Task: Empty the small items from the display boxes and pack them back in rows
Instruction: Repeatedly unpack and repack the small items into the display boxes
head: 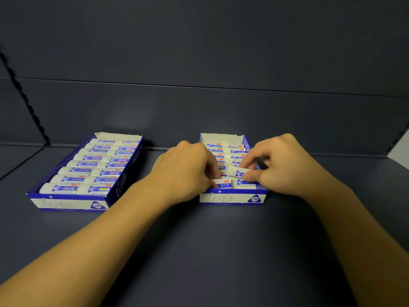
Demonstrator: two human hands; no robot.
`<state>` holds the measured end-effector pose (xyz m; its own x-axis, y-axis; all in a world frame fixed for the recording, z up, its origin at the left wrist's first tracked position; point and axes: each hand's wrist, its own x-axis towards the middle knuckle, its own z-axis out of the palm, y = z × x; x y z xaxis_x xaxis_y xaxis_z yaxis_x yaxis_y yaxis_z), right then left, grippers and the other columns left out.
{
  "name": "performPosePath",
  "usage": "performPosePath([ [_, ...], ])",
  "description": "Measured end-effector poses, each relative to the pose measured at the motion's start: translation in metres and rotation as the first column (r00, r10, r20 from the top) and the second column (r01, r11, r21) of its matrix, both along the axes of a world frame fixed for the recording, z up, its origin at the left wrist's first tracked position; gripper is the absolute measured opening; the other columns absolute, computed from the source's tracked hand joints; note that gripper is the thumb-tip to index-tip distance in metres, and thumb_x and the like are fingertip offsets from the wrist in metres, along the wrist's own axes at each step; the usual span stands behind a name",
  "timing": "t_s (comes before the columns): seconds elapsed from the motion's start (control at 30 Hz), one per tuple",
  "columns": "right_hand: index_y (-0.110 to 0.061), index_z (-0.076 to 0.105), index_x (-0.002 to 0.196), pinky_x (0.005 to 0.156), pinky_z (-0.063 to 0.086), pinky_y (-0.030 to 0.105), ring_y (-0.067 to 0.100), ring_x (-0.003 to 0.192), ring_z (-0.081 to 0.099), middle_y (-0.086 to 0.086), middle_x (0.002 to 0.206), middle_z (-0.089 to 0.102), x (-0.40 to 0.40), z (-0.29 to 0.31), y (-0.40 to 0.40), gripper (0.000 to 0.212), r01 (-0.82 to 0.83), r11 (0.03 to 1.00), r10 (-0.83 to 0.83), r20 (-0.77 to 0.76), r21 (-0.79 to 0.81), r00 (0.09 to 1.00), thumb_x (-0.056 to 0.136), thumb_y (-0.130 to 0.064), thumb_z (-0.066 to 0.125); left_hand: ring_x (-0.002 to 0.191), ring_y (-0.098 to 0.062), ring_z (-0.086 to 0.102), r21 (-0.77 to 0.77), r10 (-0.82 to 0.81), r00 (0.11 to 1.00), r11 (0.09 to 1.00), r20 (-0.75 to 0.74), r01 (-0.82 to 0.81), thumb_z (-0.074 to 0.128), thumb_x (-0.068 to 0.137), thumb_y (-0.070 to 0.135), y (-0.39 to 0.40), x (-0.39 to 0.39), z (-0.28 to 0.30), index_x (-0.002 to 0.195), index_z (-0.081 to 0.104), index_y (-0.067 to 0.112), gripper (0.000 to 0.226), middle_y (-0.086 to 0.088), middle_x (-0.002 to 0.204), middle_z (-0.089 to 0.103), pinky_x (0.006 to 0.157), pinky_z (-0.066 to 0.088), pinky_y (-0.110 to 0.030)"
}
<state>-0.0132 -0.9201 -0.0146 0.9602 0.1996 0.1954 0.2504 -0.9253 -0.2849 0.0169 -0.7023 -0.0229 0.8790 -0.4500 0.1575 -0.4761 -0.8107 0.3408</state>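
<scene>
Both hands are working inside the right box [232, 197], which is sitting on the dark tabletop [210, 251] w/ its front wall facing the person. The right hand [285, 165] is pinching one eraser [236, 171] btwn thumb and fingers, holding it tilted just above the front rows. The left hand [188, 171] is curling its fingers down onto another eraser [223, 183] at the box's front left, gripping or seating it; exact contact is partly hidden. Behind them, more erasers are lying in two columns, mostly in rows, the near ones looking unsettled. The left box [73, 202], well apart to the left, is looking full, its erasers [88, 171] lying in neat paired rows. Judging by looks, these are light, small rectangular blocks, white w/ blue-and-white paper sleeves, prob. slightly soft and grippy at the bare ends, smoother on the sleeve. Best hold is likely a pinch across the short sides near the middle, so the sleeve isn't sliding off. The boxes are thin printed card, blue and white w/ torn upper edges at the back, so likely flexing or shifting if pushed hard; pressing erasers in gently looks wise.
</scene>
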Motion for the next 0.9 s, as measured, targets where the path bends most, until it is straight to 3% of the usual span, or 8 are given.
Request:
performPosePath([
  [0.2,-0.023,0.076,0.1,0.051,0.038,0.0,-0.022,0.071,0.055,-0.011,0.086,0.072,-0.001,0.002,-0.001,0.021,-0.017,1.0,0.017,-0.011,0.026,1.0,0.08,-0.026,0.083,0.089,-0.008,0.066,-0.069,0.012,0.993,0.997,-0.118,-0.021,0.085,0.077,0.029,-0.003,0.007,-0.002,0.063,0.071,0.04,0.023,0.018,0.086,0.07,0.079,0.06,-0.036],
  [0.3,-0.023,0.074,0.097,0.049,0.038,0.001,-0.022,0.068,0.055,-0.016,0.08,0.068,-0.003,0.005,-0.001,0.019,-0.009,0.999,0.012,-0.063,0.047,0.998,0.08,-0.021,0.083,0.084,-0.004,0.065,-0.102,-0.021,0.989,0.995,-0.146,0.006,0.085,0.078,0.026,-0.003,0.007,-0.003,0.073,0.078,0.035,0.012,0.024,0.078,0.068,0.078,0.06,-0.028],
  [0.37,-0.024,0.073,0.095,0.046,0.037,0.001,-0.024,0.065,0.054,-0.018,0.081,0.066,-0.004,0.006,-0.001,0.018,0.003,0.999,0.002,-0.095,0.049,0.995,0.08,-0.019,0.083,0.082,-0.002,0.064,-0.12,-0.044,0.987,0.992,-0.152,0.026,0.086,0.078,0.027,-0.003,0.006,-0.003,0.083,0.081,0.03,0.008,0.023,0.086,0.07,0.076,0.058,-0.022],
  [0.47,-0.027,0.073,0.093,0.046,0.039,0.003,-0.021,0.068,0.057,-0.02,0.079,0.066,-0.004,0.007,0.0,0.018,0.022,0.999,-0.018,-0.117,0.037,0.993,0.079,-0.022,0.084,0.086,-0.004,0.065,-0.125,-0.051,0.987,0.992,-0.154,0.031,0.086,0.077,0.026,-0.002,0.006,-0.003,0.079,0.08,0.029,0.008,0.018,0.091,0.072,0.078,0.059,-0.024],
  [0.63,-0.032,0.069,0.091,0.06,0.051,0.013,-0.004,0.08,0.064,-0.023,0.08,0.062,-0.003,0.009,0.004,0.019,0.032,0.999,-0.03,-0.157,0.01,0.987,0.079,-0.027,0.083,0.092,-0.006,0.066,-0.108,-0.077,0.983,0.992,-0.169,0.059,0.084,0.08,0.028,-0.001,0.006,-0.002,0.08,0.078,0.029,0.007,0.013,0.097,0.074,0.075,0.058,-0.022],
  [0.9,-0.032,0.067,0.09,0.055,0.045,0.01,0.001,0.089,0.061,-0.023,0.085,0.06,-0.005,0.013,0.005,0.019,0.025,1.0,-0.028,-0.185,-0.018,0.982,0.08,-0.028,0.083,0.095,-0.007,0.066,-0.089,-0.108,0.98,0.992,-0.169,0.094,0.083,0.081,0.027,-0.001,0.005,0.003,0.086,0.078,0.027,0.007,0.014,0.098,0.072,0.077,0.056,-0.021],
])
